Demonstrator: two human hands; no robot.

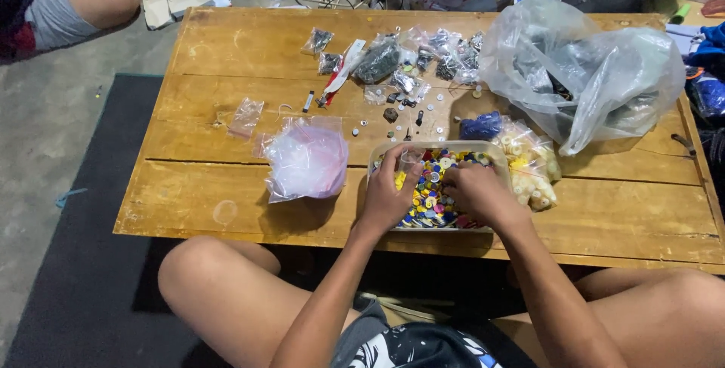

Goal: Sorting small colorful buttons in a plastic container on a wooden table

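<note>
Both hands work inside shallow cream plastic tray (495, 149) of mixed coloured buttons (430, 194): left hand (389, 190) pinching small clear plastic bag (410, 160), right hand (474, 190) fingers curled into buttons.

It was a home floor used as a small craft workspace. A low wooden table (226, 43) stood on bare concrete, a dark mat (83, 247) beside it. Small packets of fittings (423, 58) littered the table; cloth and cables lay beyond.

both hands (434, 194) lowered together, fingers curled
</note>
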